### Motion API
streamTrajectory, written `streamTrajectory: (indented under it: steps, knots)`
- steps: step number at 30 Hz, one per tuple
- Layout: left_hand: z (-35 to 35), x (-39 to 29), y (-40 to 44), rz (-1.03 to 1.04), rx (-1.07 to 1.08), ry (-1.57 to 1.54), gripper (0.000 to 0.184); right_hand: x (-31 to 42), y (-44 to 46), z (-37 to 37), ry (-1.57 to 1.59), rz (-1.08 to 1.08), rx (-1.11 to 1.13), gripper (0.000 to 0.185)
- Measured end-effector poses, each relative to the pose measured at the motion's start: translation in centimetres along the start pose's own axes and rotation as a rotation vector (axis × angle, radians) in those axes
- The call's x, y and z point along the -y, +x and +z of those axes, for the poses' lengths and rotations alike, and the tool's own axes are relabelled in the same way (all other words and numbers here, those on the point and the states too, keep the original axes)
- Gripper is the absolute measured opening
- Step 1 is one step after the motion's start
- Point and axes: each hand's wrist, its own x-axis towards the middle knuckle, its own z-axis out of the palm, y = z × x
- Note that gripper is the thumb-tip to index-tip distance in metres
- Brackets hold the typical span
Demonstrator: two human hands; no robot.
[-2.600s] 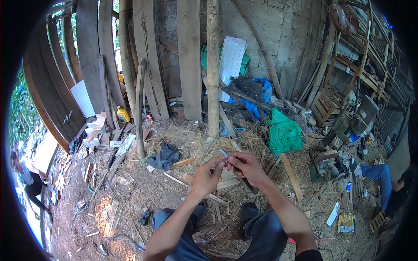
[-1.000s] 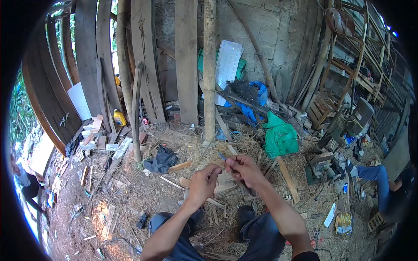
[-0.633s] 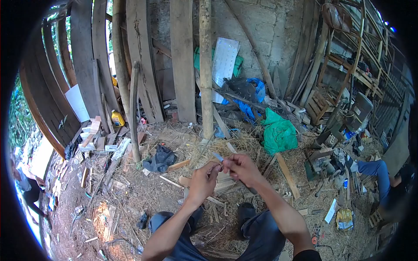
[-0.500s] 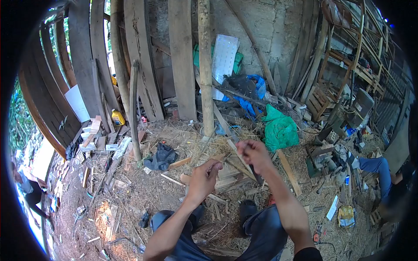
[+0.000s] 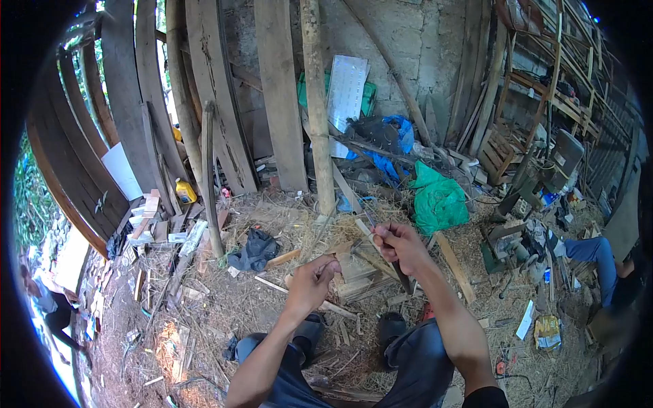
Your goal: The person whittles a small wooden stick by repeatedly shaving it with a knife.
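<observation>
My right hand (image 5: 401,249) is closed around a knife (image 5: 406,280); its narrow blade points up past my fingers and its dark handle shows below my palm. To the left, my left hand (image 5: 314,280) is closed in a pinch, with a tiny dark thing at the fingertips that is too small to name. The two hands are apart, above the littered ground. Behind and below them lie pieces of wood (image 5: 357,280) on straw and shavings. A black plastic bag (image 5: 254,250) lies beyond my left hand.
A green sack (image 5: 439,200) lies ahead right, near a wooden post (image 5: 317,122). Boards lean on the wall. A yellow bottle (image 5: 185,191) stands at left. One person (image 5: 51,299) is at the far left edge; another person's jeans-clad leg (image 5: 593,262) shows at right.
My hands were together at the blade; they are now apart, my right hand having moved right with the knife. The view has shifted slightly.
</observation>
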Motion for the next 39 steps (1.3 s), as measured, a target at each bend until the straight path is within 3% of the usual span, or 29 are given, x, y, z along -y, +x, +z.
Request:
streamTrajectory:
  steps: [2, 4, 6, 7, 9, 10, 12, 15, 18, 22, 26, 32, 34, 35, 39]
  knots:
    - [0.0, 1.1, 0.0, 0.037, 0.019, 0.017, 0.010, 0.2, 0.8, -1.3, -0.074, -0.011, -0.140, 0.015]
    - [-0.2, 1.4, -0.2, 0.082, 0.036, 0.027, 0.011, 0.6, 1.7, -4.4, 0.039, -0.072, -0.106, 0.012]
    - [-0.6, 1.3, -0.5, 0.041, 0.026, 0.053, 0.013, 1.5, 2.0, -6.2, 0.146, -0.182, -0.323, 0.011]
    - [-1.0, 1.6, -0.4, 0.042, 0.023, 0.055, 0.013, 1.6, 1.9, -6.8, 0.146, -0.183, -0.319, 0.011]
    - [-1.7, 2.0, 0.3, 0.058, -0.014, -0.119, 0.017, 1.6, 1.4, -6.7, 0.143, -0.325, -0.333, 0.009]
    - [-1.9, 2.0, 0.4, 0.063, -0.017, -0.115, 0.017, 1.0, 1.2, -6.3, 0.109, -0.267, -0.260, 0.010]
    - [-1.9, 1.2, 0.3, -0.135, 0.052, -0.109, 0.021, 0.6, -0.6, -1.9, -0.030, -0.187, -0.139, 0.012]
    - [-0.8, 0.3, 0.3, -0.096, 0.046, -0.134, 0.022, -1.2, -1.2, 3.3, -0.172, -0.148, 0.077, 0.017]
    - [-0.5, 0.8, 0.3, -0.098, 0.117, -0.212, 0.022, -1.8, 0.1, 3.0, -0.152, -0.121, 0.052, 0.017]
    - [-0.3, 2.0, 0.4, -0.067, 0.139, -0.198, 0.022, 0.0, 1.2, -0.9, 0.112, -0.167, 0.000, 0.018]
    - [-0.3, 1.8, 0.4, -0.084, 0.155, -0.202, 0.022, -0.7, -0.7, 1.7, -0.017, -0.075, 0.141, 0.014]
    - [-0.2, 1.4, 0.4, -0.096, 0.206, -0.248, 0.022, 0.7, 0.2, -0.2, -0.075, -0.059, 0.097, 0.014]
    - [0.0, 1.8, 0.2, -0.087, 0.178, -0.273, 0.021, 1.5, 0.6, -1.3, -0.054, -0.239, -0.097, 0.013]
    - [-0.1, 1.8, 0.4, -0.090, 0.176, -0.259, 0.020, 1.3, 0.4, -1.0, -0.045, -0.216, -0.111, 0.013]
    - [0.1, 2.1, 0.7, -0.146, 0.223, -0.352, 0.024, -1.3, -0.8, 2.4, -0.153, -0.097, 0.119, 0.016]
